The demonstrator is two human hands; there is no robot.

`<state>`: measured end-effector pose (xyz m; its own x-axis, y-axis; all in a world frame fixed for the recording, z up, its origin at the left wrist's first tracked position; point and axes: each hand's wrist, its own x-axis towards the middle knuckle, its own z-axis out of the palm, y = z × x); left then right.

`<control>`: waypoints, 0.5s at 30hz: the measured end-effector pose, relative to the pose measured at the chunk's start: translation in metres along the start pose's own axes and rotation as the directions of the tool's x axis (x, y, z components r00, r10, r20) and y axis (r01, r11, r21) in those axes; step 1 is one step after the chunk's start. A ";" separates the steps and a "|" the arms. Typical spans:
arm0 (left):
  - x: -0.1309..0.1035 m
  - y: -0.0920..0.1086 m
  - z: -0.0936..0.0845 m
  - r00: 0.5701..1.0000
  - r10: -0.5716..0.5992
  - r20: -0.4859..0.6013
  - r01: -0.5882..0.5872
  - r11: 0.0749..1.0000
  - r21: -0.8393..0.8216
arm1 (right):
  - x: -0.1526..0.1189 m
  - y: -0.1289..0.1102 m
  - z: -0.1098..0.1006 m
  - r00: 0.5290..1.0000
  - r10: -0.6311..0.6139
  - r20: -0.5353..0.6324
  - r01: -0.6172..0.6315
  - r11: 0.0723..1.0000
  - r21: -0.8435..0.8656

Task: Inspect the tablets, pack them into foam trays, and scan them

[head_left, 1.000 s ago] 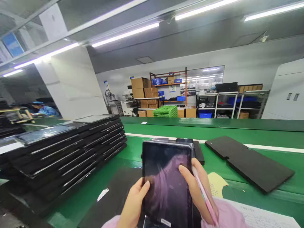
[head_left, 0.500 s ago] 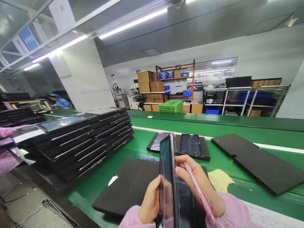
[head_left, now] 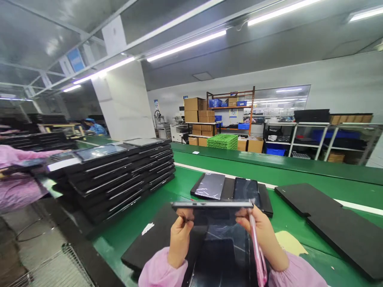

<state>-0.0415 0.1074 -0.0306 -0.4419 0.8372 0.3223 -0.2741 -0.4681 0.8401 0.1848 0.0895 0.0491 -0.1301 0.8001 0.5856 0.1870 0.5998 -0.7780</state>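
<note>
In the lower centre of the frame, the left hand and the right hand grasp together one tablet, turned almost edge-on. The right hand holds also a pink pen. Beyond, a black board carries two devices. Farther, at centre, stand green crates.

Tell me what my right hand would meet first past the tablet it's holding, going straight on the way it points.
Past the held tablet, your right hand would likely meet the dark tablet on the black tray; depth is unclear, so it might pass above.
</note>
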 end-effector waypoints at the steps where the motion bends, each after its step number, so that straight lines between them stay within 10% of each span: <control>1: 0.002 0.000 -0.003 1.000 0.013 0.008 -0.013 1.000 0.027 | 0.000 0.005 -0.001 1.000 -0.014 0.014 0.014 1.000 0.007; 5: 0.001 0.011 -0.006 0.994 0.057 0.088 -0.071 0.983 0.170 | -0.004 0.016 -0.005 0.999 -0.012 0.033 0.011 0.999 0.034; 8: -0.006 0.035 0.004 0.973 0.021 0.230 -0.092 0.948 0.303 | 0.004 0.016 -0.005 0.982 0.079 -0.169 -0.056 0.990 0.133; 11: -0.014 0.067 0.027 0.895 -0.083 0.439 -0.115 0.906 0.406 | 0.025 0.024 0.002 0.888 0.243 -0.391 -0.135 0.950 0.283; 15: -0.009 0.101 0.066 0.821 -0.116 0.559 -0.184 0.873 0.452 | 0.047 0.058 0.019 0.856 0.357 -0.374 -0.245 0.917 0.315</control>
<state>-0.0088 0.0711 0.0800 0.1462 0.8999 0.4109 0.2287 -0.4349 0.8710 0.1712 0.1622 0.0278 0.3196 0.8959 0.3087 -0.1031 0.3567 -0.9285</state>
